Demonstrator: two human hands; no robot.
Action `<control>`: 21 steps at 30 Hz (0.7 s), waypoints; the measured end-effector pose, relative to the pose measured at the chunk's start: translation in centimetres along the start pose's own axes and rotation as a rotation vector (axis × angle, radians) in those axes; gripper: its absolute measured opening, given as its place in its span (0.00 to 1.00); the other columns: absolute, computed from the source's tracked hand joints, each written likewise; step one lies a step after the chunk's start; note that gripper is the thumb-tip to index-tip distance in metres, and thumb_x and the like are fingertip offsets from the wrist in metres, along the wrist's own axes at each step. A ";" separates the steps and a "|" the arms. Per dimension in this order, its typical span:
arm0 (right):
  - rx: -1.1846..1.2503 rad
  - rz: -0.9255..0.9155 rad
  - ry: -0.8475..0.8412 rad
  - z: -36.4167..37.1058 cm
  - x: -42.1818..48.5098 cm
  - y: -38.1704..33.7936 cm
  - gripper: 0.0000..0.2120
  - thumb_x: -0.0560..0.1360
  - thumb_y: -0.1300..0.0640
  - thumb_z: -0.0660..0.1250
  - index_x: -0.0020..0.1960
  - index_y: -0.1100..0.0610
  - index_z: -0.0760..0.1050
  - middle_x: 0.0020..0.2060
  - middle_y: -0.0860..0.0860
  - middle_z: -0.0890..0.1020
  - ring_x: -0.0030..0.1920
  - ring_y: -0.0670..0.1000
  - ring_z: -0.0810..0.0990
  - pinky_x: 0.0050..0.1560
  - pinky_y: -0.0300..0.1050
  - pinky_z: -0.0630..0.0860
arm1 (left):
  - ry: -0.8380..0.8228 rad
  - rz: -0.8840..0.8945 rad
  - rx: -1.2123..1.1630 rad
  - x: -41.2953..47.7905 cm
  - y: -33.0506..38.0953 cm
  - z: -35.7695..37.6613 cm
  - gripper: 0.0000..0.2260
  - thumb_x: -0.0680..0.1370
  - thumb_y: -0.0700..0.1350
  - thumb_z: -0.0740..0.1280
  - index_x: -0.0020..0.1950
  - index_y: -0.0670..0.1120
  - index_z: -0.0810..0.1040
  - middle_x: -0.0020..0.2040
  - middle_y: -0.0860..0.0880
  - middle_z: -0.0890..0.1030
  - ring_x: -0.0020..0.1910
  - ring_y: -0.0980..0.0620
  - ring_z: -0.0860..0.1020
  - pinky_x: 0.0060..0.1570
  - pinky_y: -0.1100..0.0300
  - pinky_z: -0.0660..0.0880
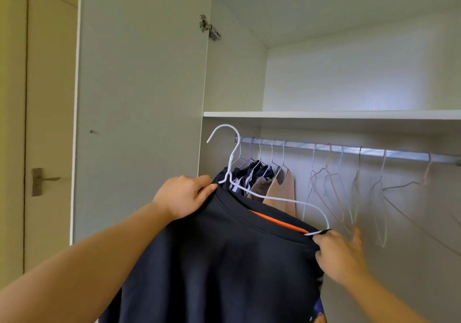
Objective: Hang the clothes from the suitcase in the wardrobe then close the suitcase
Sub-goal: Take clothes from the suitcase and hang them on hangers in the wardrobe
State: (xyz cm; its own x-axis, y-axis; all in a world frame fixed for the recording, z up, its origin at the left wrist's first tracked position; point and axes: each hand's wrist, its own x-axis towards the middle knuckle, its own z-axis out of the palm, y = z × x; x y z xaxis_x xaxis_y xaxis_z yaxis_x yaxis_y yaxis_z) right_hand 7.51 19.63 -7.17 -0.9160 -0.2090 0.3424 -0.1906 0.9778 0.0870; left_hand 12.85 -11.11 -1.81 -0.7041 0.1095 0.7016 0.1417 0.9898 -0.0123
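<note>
Head view: your left hand pinched the neckline of the dark navy garment beside the neck of the white hanger. Your right hand gripped the garment's shoulder edge at the hanger's far end, its outer fingers blurred. The garment hung from both hands in front of the open wardrobe. The hanger's hook stood at the left end of the rail; contact could not be determined. Hung clothes and empty hangers occupied the rail below the shelf.
</note>
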 end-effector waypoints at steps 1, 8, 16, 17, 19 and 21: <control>-0.014 0.009 0.003 -0.1 0.1 0.2 0.16 0.79 0.57 0.54 0.62 0.45 0.72 0.57 0.43 0.76 0.67 0.43 0.68 0.73 0.62 0.41 | 0.001 0.009 0.008 0.1 -0.2 0.1 0.38 0.66 0.67 0.35 0.51 0.46 0.74 0.41 0.45 0.81 0.44 0.42 0.77 0.37 0.58 0.65; -0.069 0.012 0.005 -1.3 0.6 0.4 0.20 0.78 0.59 0.53 0.63 0.41 0.72 0.53 0.44 0.77 0.64 0.45 0.70 0.74 0.59 0.41 | -0.078 0.040 -0.011 0.2 -1.5 -0.5 0.35 0.68 0.67 0.36 0.50 0.46 0.72 0.42 0.44 0.80 0.44 0.43 0.77 0.38 0.58 0.63; -0.140 -0.028 0.052 -1.7 0.5 0.0 0.19 0.75 0.67 0.52 0.41 0.43 0.70 0.36 0.44 0.70 0.53 0.48 0.73 0.75 0.58 0.43 | -0.132 -0.071 -0.134 -0.8 -1.3 -1.4 0.14 0.82 0.53 0.54 0.50 0.46 0.73 0.37 0.49 0.76 0.42 0.46 0.73 0.40 0.58 0.66; -0.127 -0.015 0.065 -1.9 0.6 -0.2 0.22 0.75 0.66 0.52 0.51 0.41 0.73 0.41 0.44 0.74 0.59 0.46 0.73 0.75 0.58 0.43 | -0.101 -0.100 -0.209 -1.0 -1.5 -1.4 0.14 0.82 0.54 0.55 0.48 0.47 0.75 0.35 0.51 0.75 0.40 0.48 0.73 0.41 0.57 0.68; -0.102 -0.009 0.082 -2.2 0.9 -0.3 0.24 0.76 0.65 0.51 0.63 0.41 0.71 0.54 0.45 0.77 0.65 0.45 0.70 0.74 0.58 0.43 | -0.008 -0.151 -0.348 -1.4 -1.8 -1.2 0.16 0.79 0.57 0.55 0.42 0.49 0.75 0.33 0.51 0.73 0.37 0.50 0.72 0.43 0.56 0.70; -0.078 -0.009 0.077 -2.2 1.2 -0.3 0.24 0.77 0.64 0.51 0.65 0.42 0.70 0.59 0.45 0.76 0.67 0.46 0.68 0.74 0.57 0.44 | 0.023 -0.165 -0.412 -1.6 -1.9 -1.1 0.15 0.79 0.57 0.57 0.36 0.52 0.71 0.31 0.50 0.71 0.34 0.52 0.70 0.41 0.56 0.69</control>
State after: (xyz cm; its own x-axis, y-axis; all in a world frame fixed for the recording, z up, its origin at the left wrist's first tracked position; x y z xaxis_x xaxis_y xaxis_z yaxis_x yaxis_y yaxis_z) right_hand 7.23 19.02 -4.67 -0.8838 -0.2214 0.4122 -0.1680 0.9724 0.1621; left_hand 14.45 -13.31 -2.17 -0.7257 -0.0535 0.6859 0.2973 0.8747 0.3828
